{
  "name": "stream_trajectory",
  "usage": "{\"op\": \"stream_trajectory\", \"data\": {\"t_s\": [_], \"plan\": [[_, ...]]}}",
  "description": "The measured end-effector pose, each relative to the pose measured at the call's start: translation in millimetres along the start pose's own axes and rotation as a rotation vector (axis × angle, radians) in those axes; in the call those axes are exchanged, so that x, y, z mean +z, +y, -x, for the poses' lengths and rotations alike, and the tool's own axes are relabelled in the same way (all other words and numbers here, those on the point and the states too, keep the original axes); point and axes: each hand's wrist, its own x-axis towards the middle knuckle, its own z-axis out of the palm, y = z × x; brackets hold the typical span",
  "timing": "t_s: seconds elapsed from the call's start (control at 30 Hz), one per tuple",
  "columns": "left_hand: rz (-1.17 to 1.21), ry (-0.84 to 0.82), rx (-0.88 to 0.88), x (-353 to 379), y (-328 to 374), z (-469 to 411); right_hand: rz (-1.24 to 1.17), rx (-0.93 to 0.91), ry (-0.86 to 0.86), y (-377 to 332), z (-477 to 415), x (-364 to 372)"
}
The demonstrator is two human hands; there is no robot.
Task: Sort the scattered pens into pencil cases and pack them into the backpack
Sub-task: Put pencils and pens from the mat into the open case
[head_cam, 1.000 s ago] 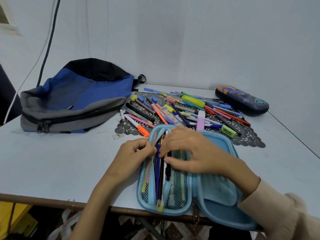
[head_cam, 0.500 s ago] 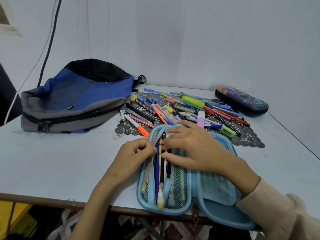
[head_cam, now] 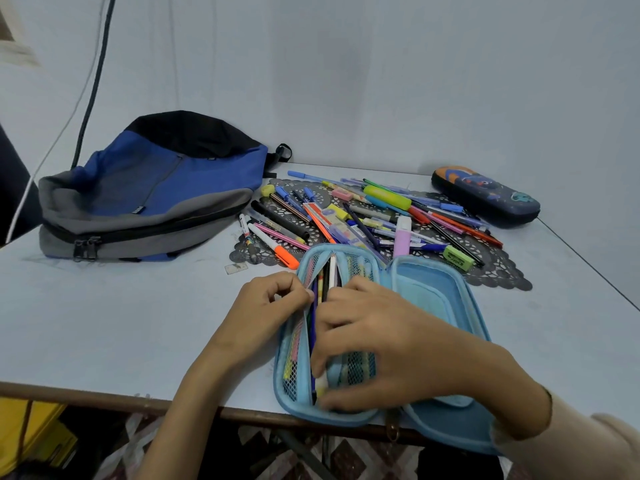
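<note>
A light blue pencil case (head_cam: 433,292) lies open at the table's near edge, with several pens standing in its left mesh pocket. My left hand (head_cam: 266,306) pinches the pocket's left edge and holds it apart. My right hand (head_cam: 377,344) reaches across the pocket, its fingers curled round the lower ends of the pens (head_cam: 323,282) inside. Behind the case, several scattered pens (head_cam: 374,216), markers and erasers lie on a dark doily. At the back left lies a blue, grey and black backpack (head_cam: 149,195), zipped shut. A dark printed pencil case (head_cam: 485,195) sits closed at the back right.
The table's front edge (head_cam: 104,396) runs just under the open case, which overhangs it slightly. A cable (head_cam: 93,81) hangs down the wall behind the backpack. Yellow items (head_cam: 31,441) sit on the floor at the lower left.
My right hand slid down the pocket toward the table's near edge, pushing the pens further in. My left hand kept its pinch on the pocket edge.
</note>
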Motion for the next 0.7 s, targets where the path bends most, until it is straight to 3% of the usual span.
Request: {"op": "stream_trajectory", "data": {"t_s": [0.27, 0.5, 0.7], "plan": [[-0.042, -0.005, -0.010, 1, 6, 2, 0.024, 0.001, -0.001, 4, 1, 3], [-0.570, -0.004, 0.144, -2, 22, 26, -0.073, 0.011, 0.042, 10, 4, 6], [-0.647, -0.106, 0.097, -7, 30, 37, -0.115, 0.000, 0.055, 6, 4, 7]]}}
